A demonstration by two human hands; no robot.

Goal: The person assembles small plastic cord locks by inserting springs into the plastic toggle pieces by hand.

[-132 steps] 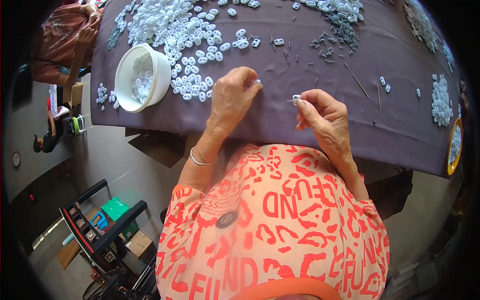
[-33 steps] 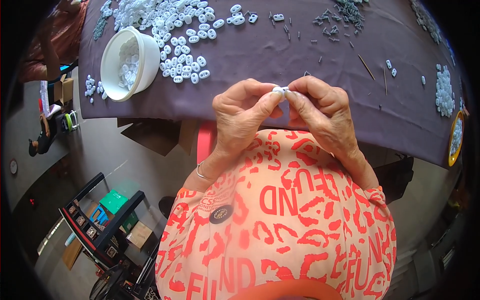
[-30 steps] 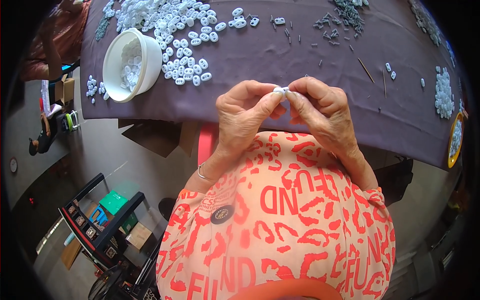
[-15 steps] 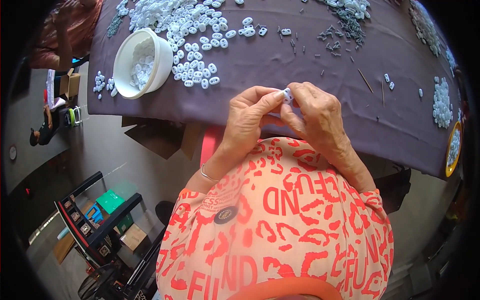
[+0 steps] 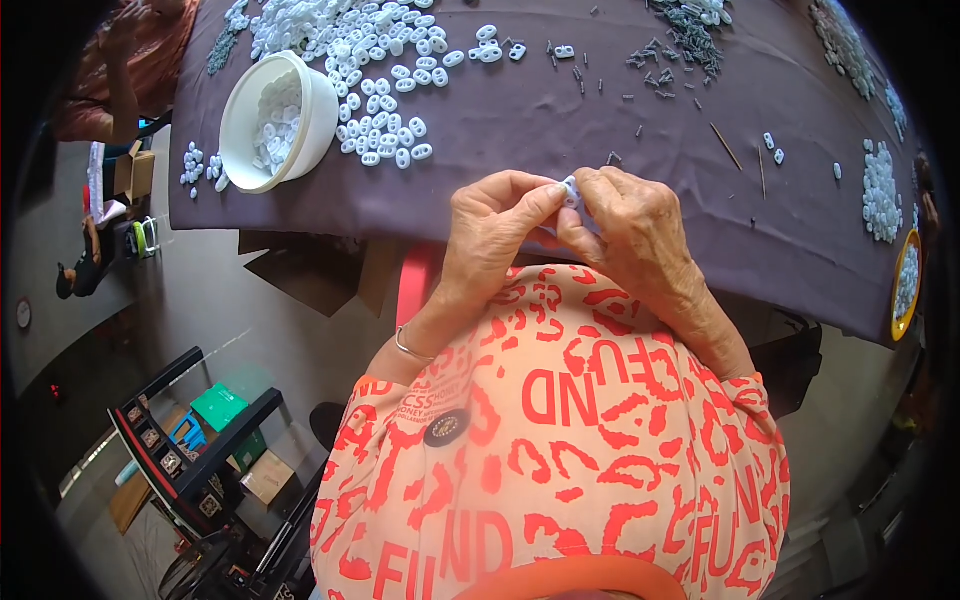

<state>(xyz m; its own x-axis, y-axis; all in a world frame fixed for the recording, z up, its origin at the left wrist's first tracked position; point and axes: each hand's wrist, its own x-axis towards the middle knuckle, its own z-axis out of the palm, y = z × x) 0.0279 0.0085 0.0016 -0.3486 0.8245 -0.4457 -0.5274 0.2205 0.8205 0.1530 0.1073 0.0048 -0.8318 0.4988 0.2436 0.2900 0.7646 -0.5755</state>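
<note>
My left hand (image 5: 492, 232) and my right hand (image 5: 630, 228) meet at the near edge of a table covered in dark purple cloth (image 5: 560, 90). Between their fingertips they pinch one small white plastic piece (image 5: 571, 189). A loose heap of the same white oval pieces (image 5: 385, 60) lies on the cloth to the upper left. A white bowl (image 5: 270, 120) holding more of them stands at the left end of the table.
Small dark metal pins (image 5: 680, 40) are scattered at the top right. More white pieces (image 5: 880, 190) lie at the right, beside a yellow-rimmed dish (image 5: 905, 285). A thin stick (image 5: 727, 147) lies on the cloth. Black racks and boxes (image 5: 190, 450) stand on the floor, lower left.
My hands were apart on the cloth, each picking something up. They then came together in front of my chest and have stayed joined on the white piece, shifting slightly.
</note>
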